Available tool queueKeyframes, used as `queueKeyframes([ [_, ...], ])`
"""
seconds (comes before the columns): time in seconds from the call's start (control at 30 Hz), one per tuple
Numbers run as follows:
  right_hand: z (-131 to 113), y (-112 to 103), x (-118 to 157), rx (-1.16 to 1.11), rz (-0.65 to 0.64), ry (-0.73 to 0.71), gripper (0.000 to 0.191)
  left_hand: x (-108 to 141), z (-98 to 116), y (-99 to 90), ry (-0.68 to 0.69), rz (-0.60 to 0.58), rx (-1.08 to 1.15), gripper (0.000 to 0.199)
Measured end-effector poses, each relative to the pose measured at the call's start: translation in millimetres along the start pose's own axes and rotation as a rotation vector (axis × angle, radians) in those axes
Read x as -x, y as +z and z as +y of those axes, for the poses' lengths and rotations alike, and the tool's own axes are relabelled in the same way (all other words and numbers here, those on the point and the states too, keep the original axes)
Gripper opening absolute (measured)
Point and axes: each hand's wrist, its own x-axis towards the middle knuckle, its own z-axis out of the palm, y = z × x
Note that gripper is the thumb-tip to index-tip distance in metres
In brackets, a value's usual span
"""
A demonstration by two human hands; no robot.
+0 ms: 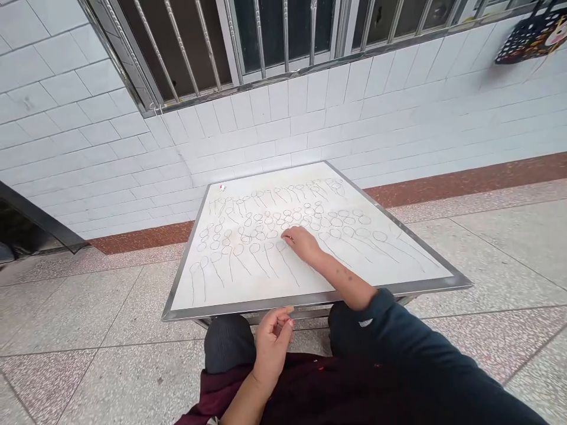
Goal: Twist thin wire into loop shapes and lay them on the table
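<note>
A white table (248, 280) with a grey metal edge stands in front of me, with rows of dark loops and thin strands lying across its top. My right hand (302, 243) reaches over the middle of the table, its fingertips pinched together at one of the loops (271, 235); what lies between them is too small to make out. Just below the near edge, above my lap, is my left hand (273, 337). Its fingers curl toward the thumb, and a small tan bit shows at the index fingertip.
Behind the table rises a white tiled wall (274, 130) with a barred window (248, 41). A small red and white item (222, 188) lies at the table's far left corner. A patterned bag (534, 36) hangs at the upper right.
</note>
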Motion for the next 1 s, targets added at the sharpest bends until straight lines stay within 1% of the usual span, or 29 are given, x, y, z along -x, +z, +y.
queueKeyframes([
  [0.07,-4,10,-19,0.039,-0.031,0.015,0.024,0,2,1.3,0.027,-0.040,-0.024,0.026],
  [0.13,-6,20,-34,0.080,-0.065,0.023,0.025,0,5,-1.7,0.059,-0.067,-0.063,0.025],
  [0.2,-7,29,-44,0.119,-0.108,0.026,0.025,-4,10,-8.1,0.079,-0.035,-0.062,0.025],
  [0.3,-5,40,-53,0.171,-0.175,0.019,0.024,-18,26,-18.5,0.076,0.061,-0.004,0.028],
  [0.4,-2,46,-57,0.213,-0.219,0.009,0.022,-46,49,-24.2,0.091,0.175,0.023,0.029],
  [0.47,1,49,-58,0.237,-0.236,0.004,0.021,-71,67,-25.6,0.125,0.208,0.054,0.030],
  [0.53,2,51,-59,0.255,-0.248,-0.004,0.021,-98,82,-27.1,0.189,0.244,0.094,0.032],
  [0.6,3,52,-60,0.271,-0.255,-0.013,0.022,-123,94,-30.1,0.251,0.274,0.129,0.034],
  [0.67,3,52,-61,0.283,-0.250,-0.027,0.022,-144,100,-34.5,0.286,0.303,0.166,0.036],
  [0.77,2,46,-60,0.286,-0.213,-0.071,0.020,-161,97,-40.9,0.292,0.344,0.218,0.040],
  [0.87,3,35,-49,0.268,-0.131,-0.115,0.020,-166,83,-42.5,0.228,0.349,0.251,0.043],
  [0.9,2,31,-43,0.260,-0.095,-0.122,0.021,-166,77,-41.6,0.195,0.329,0.253,0.045],
  [1.0,-3,21,-18,0.229,0.009,-0.144,0.024,-165,64,-35.5,0.088,0.220,0.251,0.048],
])
